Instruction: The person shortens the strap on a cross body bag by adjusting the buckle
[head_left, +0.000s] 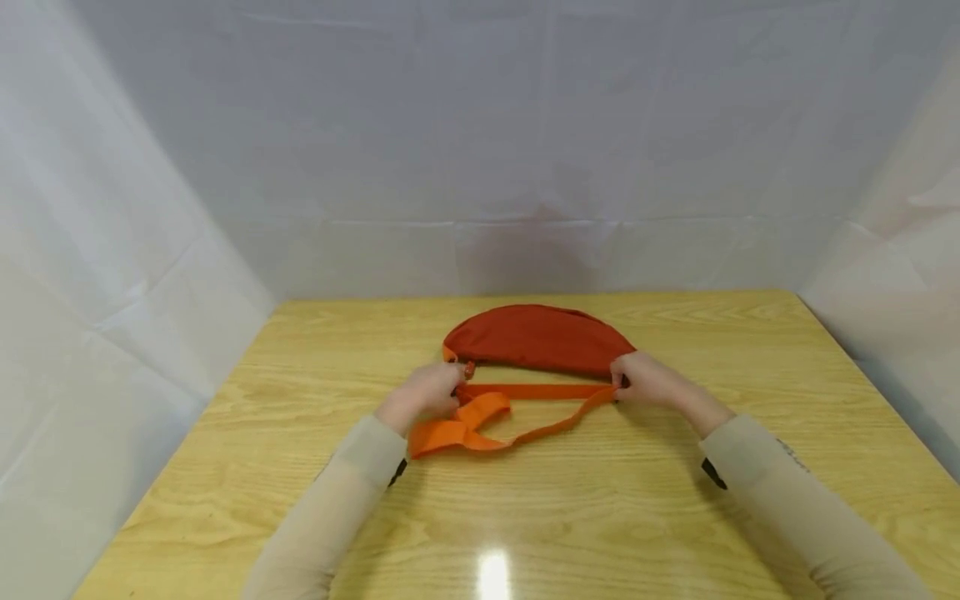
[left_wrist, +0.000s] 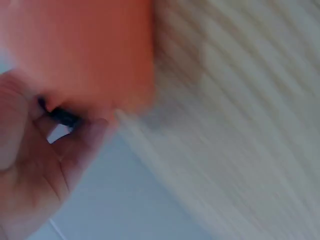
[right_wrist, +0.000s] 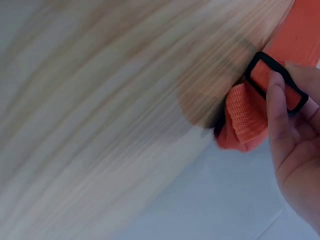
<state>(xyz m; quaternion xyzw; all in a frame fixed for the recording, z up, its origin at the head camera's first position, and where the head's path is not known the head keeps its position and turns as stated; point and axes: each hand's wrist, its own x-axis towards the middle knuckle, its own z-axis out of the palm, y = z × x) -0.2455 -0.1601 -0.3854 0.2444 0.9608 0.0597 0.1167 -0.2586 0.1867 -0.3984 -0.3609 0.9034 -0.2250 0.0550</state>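
A dark red half-moon waist bag (head_left: pixel 536 337) lies flat on the table, its curved side away from me. Its orange strap (head_left: pixel 540 391) runs straight along the near side, and a loose length loops toward me. My left hand (head_left: pixel 427 390) pinches the strap at the left; the left wrist view shows a small black piece (left_wrist: pixel 65 118) between the fingers, partly hidden by blurred orange webbing (left_wrist: pixel 95 50). At the bag's right end, my right hand (head_left: pixel 647 379) pinches the strap at a black slider buckle (right_wrist: pixel 274 63), thumb and fingers on either side of it.
The light wooden table (head_left: pixel 585 517) carries the bag toward its far edge. White sheeting (head_left: pixel 480 150) hangs behind and along both sides. A small red tab (head_left: pixel 469 369) sticks out by the left hand.
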